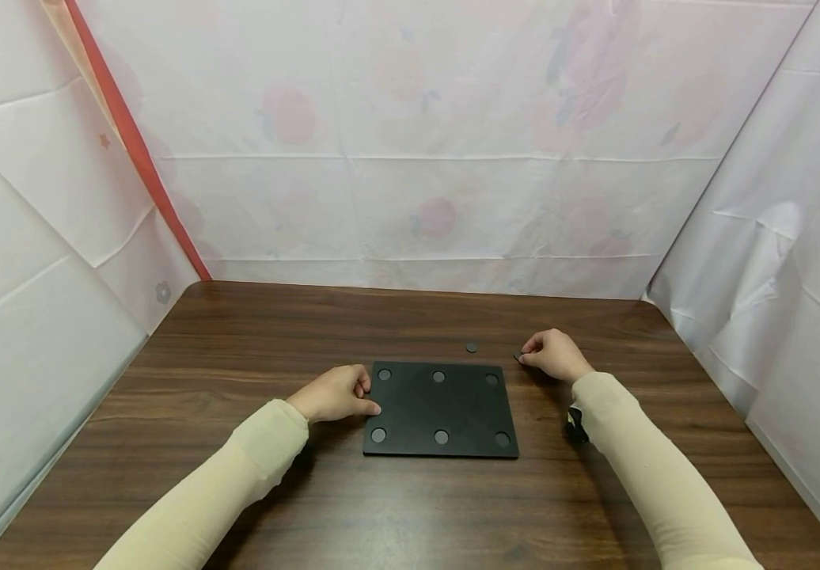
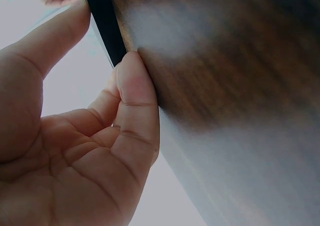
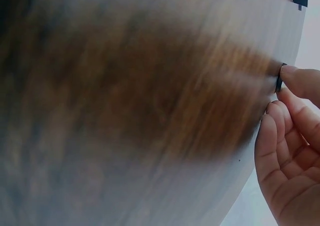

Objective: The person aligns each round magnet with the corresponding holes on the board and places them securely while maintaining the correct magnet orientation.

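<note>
A flat black rectangular board (image 1: 467,408) with several round spots lies on the table. At its left edge is my left hand (image 1: 335,394), its thumb on the rim and its curled fingers against the side. The left wrist view shows that hand (image 2: 80,156) gripping the thin black board (image 2: 106,25). Beyond the board's far right corner, my right hand (image 1: 556,355) pinches a small dark disc (image 1: 518,356) between thumb and finger, close to the tabletop. In the right wrist view, the disc (image 3: 280,78) stands tilted on edge at the fingertips.
Another small dark disc (image 1: 471,347) lies flat behind the board. The brown wooden table (image 1: 253,332) meets white printed curtains (image 1: 381,198) at the back and sides. A dark object (image 1: 577,425) is at my right wrist.
</note>
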`<action>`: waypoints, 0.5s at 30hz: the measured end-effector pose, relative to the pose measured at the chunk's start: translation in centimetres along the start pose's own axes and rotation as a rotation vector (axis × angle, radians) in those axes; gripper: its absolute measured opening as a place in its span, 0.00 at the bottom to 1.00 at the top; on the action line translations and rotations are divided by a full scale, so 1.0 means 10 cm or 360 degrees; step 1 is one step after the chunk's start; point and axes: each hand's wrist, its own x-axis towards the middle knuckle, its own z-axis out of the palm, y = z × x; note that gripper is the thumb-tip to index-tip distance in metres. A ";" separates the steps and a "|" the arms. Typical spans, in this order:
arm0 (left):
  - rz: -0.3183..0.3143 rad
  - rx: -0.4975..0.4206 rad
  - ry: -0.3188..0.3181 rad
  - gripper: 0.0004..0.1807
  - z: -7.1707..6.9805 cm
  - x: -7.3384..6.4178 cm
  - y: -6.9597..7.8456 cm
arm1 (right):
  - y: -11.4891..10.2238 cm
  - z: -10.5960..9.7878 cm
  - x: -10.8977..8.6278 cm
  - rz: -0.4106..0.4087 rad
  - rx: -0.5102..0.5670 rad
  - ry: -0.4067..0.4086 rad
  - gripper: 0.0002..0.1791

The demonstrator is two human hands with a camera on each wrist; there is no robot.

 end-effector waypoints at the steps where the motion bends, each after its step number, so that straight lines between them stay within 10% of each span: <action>1: 0.0000 -0.0001 -0.0002 0.17 0.00 0.00 0.00 | 0.00 0.00 0.00 -0.0003 -0.0002 0.0003 0.08; 15: -0.0017 -0.0008 -0.0012 0.17 0.00 -0.01 0.01 | -0.01 -0.06 -0.06 -0.0002 0.0058 0.0034 0.10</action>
